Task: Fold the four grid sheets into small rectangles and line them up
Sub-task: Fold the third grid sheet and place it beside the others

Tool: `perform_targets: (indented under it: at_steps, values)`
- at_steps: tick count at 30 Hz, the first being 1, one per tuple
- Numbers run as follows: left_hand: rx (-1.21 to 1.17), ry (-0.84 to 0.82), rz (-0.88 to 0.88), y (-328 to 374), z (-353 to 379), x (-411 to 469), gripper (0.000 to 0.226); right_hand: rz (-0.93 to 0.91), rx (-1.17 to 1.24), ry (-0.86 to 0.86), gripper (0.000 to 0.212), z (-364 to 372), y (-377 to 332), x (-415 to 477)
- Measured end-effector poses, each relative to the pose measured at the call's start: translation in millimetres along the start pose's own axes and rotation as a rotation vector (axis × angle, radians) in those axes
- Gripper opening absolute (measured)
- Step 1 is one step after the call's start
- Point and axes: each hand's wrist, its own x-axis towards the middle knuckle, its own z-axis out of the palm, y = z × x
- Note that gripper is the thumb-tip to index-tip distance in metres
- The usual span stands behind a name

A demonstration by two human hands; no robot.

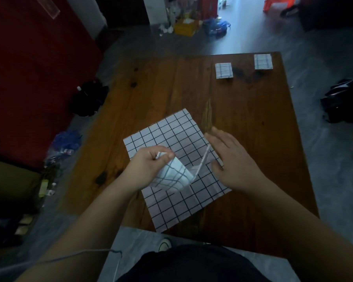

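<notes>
- Head view: my left hand (pixel 149 165) pinches a corner of the half-folded grid sheet (pixel 175 176) between thumb and fingertips, holding it just above the flat grid sheet (pixel 165 131).
- My right hand (pixel 232 159) is spread, fingers straight, gripping nothing, at the flat sheet's right edge. Contact is too blurred to call.
- The paper looks light, thin and floppy, bowing where unsupported. I'd grip corners and crease against the table (pixel 151 88).
- Smooth white paper with a dark grid, on hard, grained wood.
- The folded left rectangle (pixel 224 70) and right rectangle (pixel 263 61) lie apart near the far right corner.

flat sheet (pixel 171 139) near table (pixel 253 139) edge, two folded rectangles (pixel 224 70) seemingly far right
</notes>
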Motion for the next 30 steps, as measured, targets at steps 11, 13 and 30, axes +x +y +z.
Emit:
perform_targets:
  at_steps: [11, 13, 30]
  values:
    - [-0.049, 0.002, 0.076, -2.6, -10.3, -10.4, 0.023, -0.158, 0.195, -0.196, 0.030, 25.8, -29.8, 8.7]
    - [-0.056, 0.016, 0.081, -6.3, -13.7, -14.2, 0.023, -0.143, 0.203, -0.171, 0.014, 33.7, -32.6, 10.0]
    - [0.752, -0.487, 0.119, 3.5, -42.1, 6.0, 0.032, -0.078, -0.162, -0.327, 0.023, 23.0, -85.7, 27.6]
